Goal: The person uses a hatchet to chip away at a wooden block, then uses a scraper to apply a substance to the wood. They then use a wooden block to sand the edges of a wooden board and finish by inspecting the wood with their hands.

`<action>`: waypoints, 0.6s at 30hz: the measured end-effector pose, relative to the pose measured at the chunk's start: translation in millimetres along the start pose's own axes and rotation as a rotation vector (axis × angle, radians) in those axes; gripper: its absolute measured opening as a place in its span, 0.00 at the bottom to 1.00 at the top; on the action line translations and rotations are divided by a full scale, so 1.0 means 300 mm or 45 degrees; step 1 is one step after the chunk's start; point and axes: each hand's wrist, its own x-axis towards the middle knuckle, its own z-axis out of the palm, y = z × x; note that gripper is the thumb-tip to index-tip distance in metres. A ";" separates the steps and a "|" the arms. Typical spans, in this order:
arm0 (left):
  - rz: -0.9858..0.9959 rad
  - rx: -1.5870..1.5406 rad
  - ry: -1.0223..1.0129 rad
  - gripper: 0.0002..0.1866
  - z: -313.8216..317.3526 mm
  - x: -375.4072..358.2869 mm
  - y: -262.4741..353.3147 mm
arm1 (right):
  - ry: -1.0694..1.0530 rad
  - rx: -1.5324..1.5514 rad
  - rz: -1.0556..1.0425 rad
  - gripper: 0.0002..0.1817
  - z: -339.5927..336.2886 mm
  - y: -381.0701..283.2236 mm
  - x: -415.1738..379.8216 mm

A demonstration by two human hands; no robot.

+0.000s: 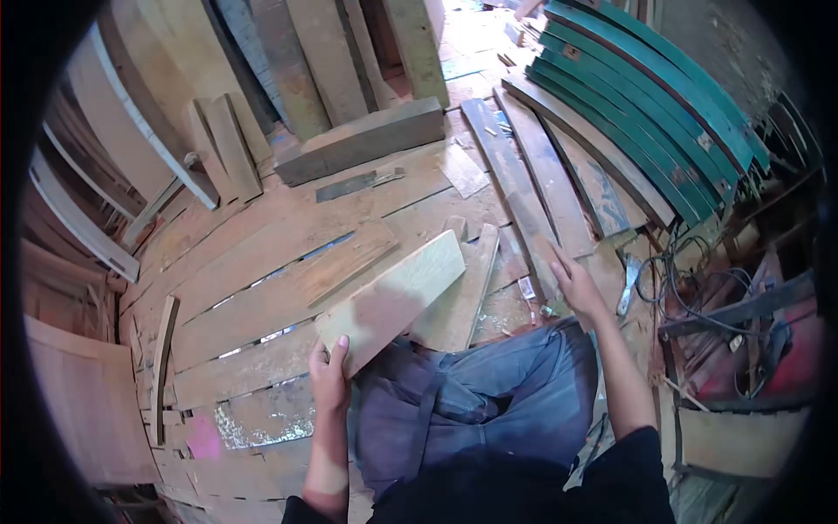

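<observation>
My left hand [329, 375] grips the lower left end of a pale wooden board [397, 301], its thumb on the top face. The board slants up to the right above my lap, with a shadow across its face. My right hand [578, 286] is apart from it, over the right end of the floor area, beside a long dark plank [515, 188]. Its fingers are partly spread, and I see nothing held in them. Another light board [476, 288] lies partly under the pale board. A loose brown board [353, 262] lies on the floor just beyond.
A thick beam [362, 140] lies farther ahead. Green curved slats [646, 105] are stacked at the upper right. A scraper [628, 284] and black cables [690, 279] lie at the right. Wooden panels lean at the upper left; a narrow strip [163, 371] lies left.
</observation>
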 end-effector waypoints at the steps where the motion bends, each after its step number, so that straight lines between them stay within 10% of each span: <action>1: -0.012 -0.065 0.022 0.21 -0.006 0.002 0.000 | 0.107 0.146 -0.115 0.27 -0.009 -0.033 -0.041; 9: 0.138 -0.344 0.067 0.39 0.076 -0.083 0.108 | -0.071 0.258 -0.040 0.28 0.023 -0.295 -0.333; 18: 0.146 -0.696 0.018 0.34 0.101 -0.170 0.172 | 0.176 1.271 0.123 0.24 0.289 -0.382 -0.455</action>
